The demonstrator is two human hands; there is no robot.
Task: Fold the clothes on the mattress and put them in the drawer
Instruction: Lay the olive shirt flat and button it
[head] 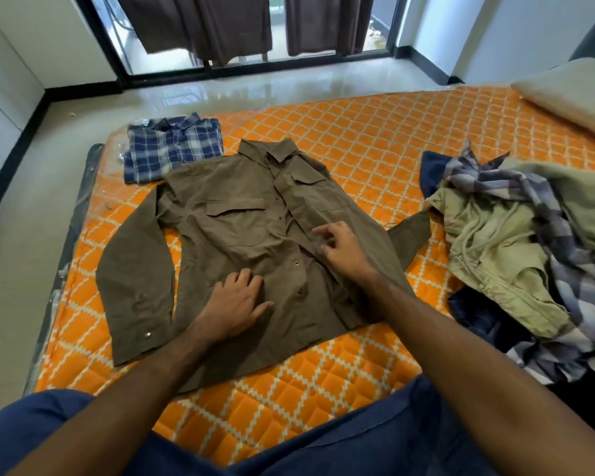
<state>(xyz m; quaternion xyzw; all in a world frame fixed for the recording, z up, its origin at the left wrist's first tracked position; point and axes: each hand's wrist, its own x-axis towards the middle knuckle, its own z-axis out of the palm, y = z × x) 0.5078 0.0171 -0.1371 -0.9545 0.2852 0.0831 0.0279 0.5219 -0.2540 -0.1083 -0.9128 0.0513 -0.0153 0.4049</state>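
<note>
Brown shirt (241, 235) flat on mattress (375, 149), left hand (236, 309) pressing open-fingered, right hand (340, 249) fingers pinching placket.

Two hands are counted, left hand (236, 304) and right hand (340, 247), both laid on 1 brown shirt (234, 228) spread flat; on it 2 chest pockets and approx. 5 snap buttons are seen. 1 folded blue plaid shirt (172, 146) is counted at the far corner, plus 1 unsorted pile (529, 255) w/ at least 3 garments: khaki, plaid, dark navy; exact no. can't be told. Also counted: 1 mattress (375, 142), 1 pillow (571, 94), 2 dark curtain panels (200, 25) at the window.
</note>
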